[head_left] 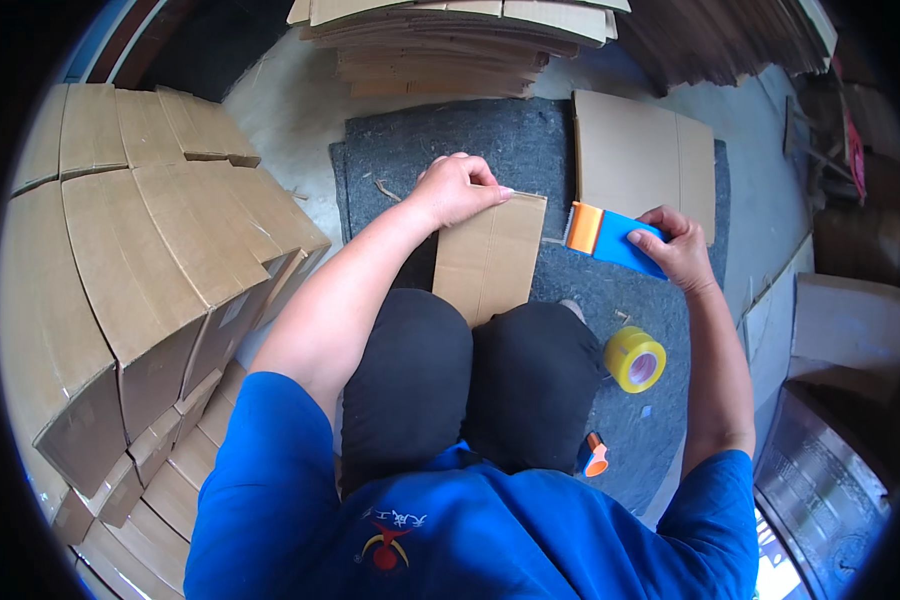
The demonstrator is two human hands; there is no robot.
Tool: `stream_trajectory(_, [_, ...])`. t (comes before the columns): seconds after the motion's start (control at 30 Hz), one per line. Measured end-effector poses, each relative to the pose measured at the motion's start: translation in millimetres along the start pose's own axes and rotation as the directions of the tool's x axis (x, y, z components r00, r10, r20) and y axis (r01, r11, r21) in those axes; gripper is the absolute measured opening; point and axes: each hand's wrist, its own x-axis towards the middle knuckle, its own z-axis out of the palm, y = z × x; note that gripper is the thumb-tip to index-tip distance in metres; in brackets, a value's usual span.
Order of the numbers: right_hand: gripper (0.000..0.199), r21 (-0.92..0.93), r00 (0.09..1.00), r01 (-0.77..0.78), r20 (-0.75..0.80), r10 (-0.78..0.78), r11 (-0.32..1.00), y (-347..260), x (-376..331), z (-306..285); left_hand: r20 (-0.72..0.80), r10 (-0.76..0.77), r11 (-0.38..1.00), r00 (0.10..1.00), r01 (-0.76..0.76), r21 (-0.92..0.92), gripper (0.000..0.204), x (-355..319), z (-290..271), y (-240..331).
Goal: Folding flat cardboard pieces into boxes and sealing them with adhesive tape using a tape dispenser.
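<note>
Between my knees and my left hand (457, 188) stands a narrow brown cardboard box (488, 258). The fingers of that hand are curled closed at its far left corner, with thumb and fingertips pinching the top edge. To the right, my right hand (682, 252) grips a blue tape dispenser (625, 243) by its body. The dispenser's orange head points left toward the box, a short gap away from it. Whether tape runs between dispenser and box, I cannot tell.
A flat cardboard sheet (630, 150) lies on the dark mat (400, 135). A yellow tape roll (618, 355) and a small orange-and-blue tool (596, 455) rest by my right knee. Stacked boxes (190, 220) line the left; cardboard piles (450, 55) stand ahead.
</note>
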Motion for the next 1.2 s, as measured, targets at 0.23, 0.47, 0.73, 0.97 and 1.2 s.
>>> stream_trajectory(0.23, [0.036, -0.317, 0.999, -0.04, 0.01, 0.046, 0.948, 6, 4, -9, -0.026, 0.024, 0.987, 0.999, -0.028, -0.157, 0.033, -3, 3, 2])
stream_trajectory(0.47, [0.026, -0.644, 0.991, 0.024, -0.084, -0.102, 0.765, -64, 3, 82, -0.044, -0.212, 0.633, 0.976, 0.103, -0.768, 0.066, -19, 25, -30])
stream_trajectory(0.73, [0.022, -0.704, 0.98, 0.15, 0.011, -0.199, 0.694, 16, 27, 166, 0.129, -0.511, 0.381, 0.85, 0.359, -0.852, 0.082, -6, 48, -62])
stream_trajectory(0.97, [0.028, -0.341, 0.878, -0.254, -0.474, 0.067, 0.905, -4, -6, 90, -0.557, -0.369, 0.912, 0.744, 0.407, -0.061, 0.053, -26, 5, -59])
stream_trajectory(1.2, [0.016, 0.439, 0.834, 0.414, -0.534, -0.139, 0.798, -67, -89, 2, 0.052, 0.048, 0.614, 0.998, 0.011, -0.789, 0.048, -107, -44, 121])
